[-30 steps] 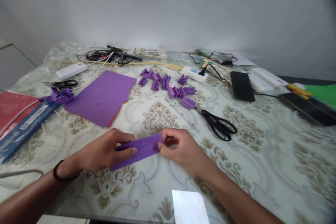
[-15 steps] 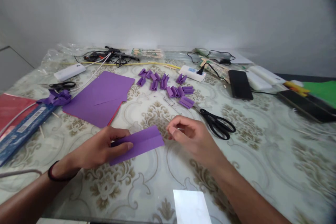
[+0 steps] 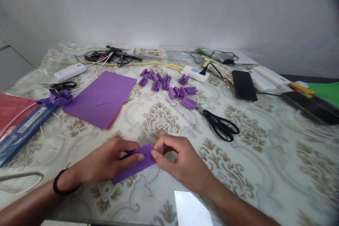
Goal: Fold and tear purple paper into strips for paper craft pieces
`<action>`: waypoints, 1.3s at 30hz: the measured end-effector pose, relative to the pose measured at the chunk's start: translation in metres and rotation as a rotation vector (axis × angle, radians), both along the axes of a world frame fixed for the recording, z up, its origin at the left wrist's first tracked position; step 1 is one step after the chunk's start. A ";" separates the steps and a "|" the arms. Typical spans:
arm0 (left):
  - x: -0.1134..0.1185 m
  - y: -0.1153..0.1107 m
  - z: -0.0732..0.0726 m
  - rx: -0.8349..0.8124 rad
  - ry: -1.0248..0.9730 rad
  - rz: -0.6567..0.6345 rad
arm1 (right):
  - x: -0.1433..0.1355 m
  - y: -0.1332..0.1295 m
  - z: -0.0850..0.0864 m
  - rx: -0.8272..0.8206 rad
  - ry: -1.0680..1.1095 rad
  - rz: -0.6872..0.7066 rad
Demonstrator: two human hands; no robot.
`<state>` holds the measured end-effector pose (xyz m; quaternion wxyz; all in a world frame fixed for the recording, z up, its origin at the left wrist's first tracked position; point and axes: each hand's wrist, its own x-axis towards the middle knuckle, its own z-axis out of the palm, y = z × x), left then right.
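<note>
A narrow creased strip of purple paper (image 3: pixel 134 172) is held low over the front of the table. My left hand (image 3: pixel 108 160) grips its left part, thumb on top and fingers beneath. At its right end, my right hand (image 3: pixel 177 159) pinches the edge between thumb and index finger. Several small folded purple paper pieces (image 3: pixel 166 82) lie beyond my hands. Black-handled scissors (image 3: pixel 221 125) rest to the right, their blades partly under one folded piece. A clear ruler (image 3: pixel 182 114) lies flat between the scissors and my hands.
Larger purple sheets (image 3: pixel 102 95) lie at left, with red paper under them. Further left are crumpled purple paper (image 3: pixel 57 97), a blue box (image 3: pixel 25 132) and small scissors (image 3: pixel 63 85). A white power strip (image 3: pixel 194 73) sits behind. Phones (image 3: pixel 243 84) and green paper (image 3: pixel 324 91) are right.
Both hands have come nearer with the purple strip. My right hand, which was apart from the strip, now pinches its right end.
</note>
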<state>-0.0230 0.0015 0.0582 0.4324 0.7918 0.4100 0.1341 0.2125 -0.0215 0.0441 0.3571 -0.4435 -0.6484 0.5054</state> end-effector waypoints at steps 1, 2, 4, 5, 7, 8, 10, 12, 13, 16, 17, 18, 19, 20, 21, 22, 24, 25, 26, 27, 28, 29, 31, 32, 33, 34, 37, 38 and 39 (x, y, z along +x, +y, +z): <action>0.000 0.000 0.000 -0.022 0.029 -0.023 | -0.001 0.000 0.000 0.009 -0.008 0.000; 0.001 0.000 0.000 -0.048 0.046 -0.044 | -0.001 -0.001 -0.001 0.021 -0.014 -0.002; 0.001 0.000 0.000 -0.079 0.027 -0.066 | -0.002 -0.001 0.000 0.061 -0.023 -0.008; 0.001 -0.001 0.000 -0.091 0.010 -0.072 | -0.002 -0.002 0.000 0.090 -0.027 -0.011; 0.001 -0.001 0.000 -0.108 -0.015 -0.085 | -0.002 -0.003 0.001 0.157 -0.027 -0.019; 0.001 -0.002 0.001 -0.107 -0.023 -0.087 | -0.002 -0.004 0.002 0.185 -0.027 -0.021; 0.001 -0.003 0.002 -0.089 -0.043 -0.087 | -0.003 -0.006 0.003 0.222 -0.026 -0.023; 0.002 -0.004 0.004 -0.066 -0.064 -0.079 | -0.003 -0.007 0.003 0.236 -0.027 -0.021; 0.003 -0.004 0.005 -0.063 -0.077 -0.077 | -0.004 -0.008 0.002 0.238 -0.029 -0.019; 0.004 -0.006 0.008 -0.113 -0.108 -0.086 | -0.005 -0.009 0.001 0.224 -0.036 0.008; 0.004 -0.006 0.009 -0.139 -0.113 -0.092 | -0.005 -0.009 0.001 0.212 -0.041 0.026; 0.005 -0.006 0.009 -0.167 -0.111 -0.097 | -0.005 -0.009 0.001 0.195 -0.050 0.046; 0.005 -0.006 0.009 -0.190 -0.102 -0.101 | -0.006 -0.009 0.002 0.178 -0.059 0.061; 0.005 -0.006 0.009 -0.206 -0.091 -0.102 | -0.005 -0.008 0.002 0.163 -0.065 0.068; 0.005 -0.006 0.008 -0.211 -0.080 -0.097 | -0.005 -0.008 0.003 0.151 -0.068 0.064; 0.005 -0.004 0.008 -0.209 -0.068 -0.084 | -0.004 -0.007 0.003 0.137 -0.065 0.046; 0.003 -0.001 0.007 -0.206 -0.055 -0.042 | 0.000 -0.004 0.004 0.102 -0.039 -0.018; 0.001 0.002 0.006 -0.213 -0.060 -0.015 | 0.002 -0.002 0.004 0.083 -0.021 -0.059; -0.001 0.005 0.005 -0.229 -0.070 0.016 | 0.005 0.001 0.004 0.064 -0.005 -0.102; -0.003 0.008 0.005 -0.249 -0.085 0.049 | 0.008 0.003 0.003 0.052 0.010 -0.145; -0.006 0.011 0.004 -0.263 -0.102 0.086 | 0.011 0.005 0.002 0.051 0.023 -0.183; -0.008 0.013 0.002 -0.262 -0.123 0.126 | 0.014 0.007 0.000 0.054 0.033 -0.214; -0.014 0.016 -0.001 -0.224 -0.168 0.223 | 0.019 0.011 -0.002 0.066 0.053 -0.251; -0.016 0.016 -0.003 -0.197 -0.197 0.279 | 0.020 0.011 -0.002 0.071 0.065 -0.256; -0.017 0.017 -0.005 -0.174 -0.239 0.339 | 0.022 0.012 -0.002 0.071 0.075 -0.247; -0.018 0.017 -0.007 -0.163 -0.297 0.402 | 0.023 0.012 -0.002 0.060 0.075 -0.224; -0.017 0.018 -0.011 -0.176 -0.519 0.570 | 0.023 0.011 0.001 -0.021 0.001 -0.081; -0.015 0.019 -0.011 -0.183 -0.584 0.610 | 0.022 0.010 0.003 -0.043 -0.037 -0.029; -0.014 0.019 -0.011 -0.190 -0.629 0.634 | 0.020 0.009 0.004 -0.047 -0.075 0.019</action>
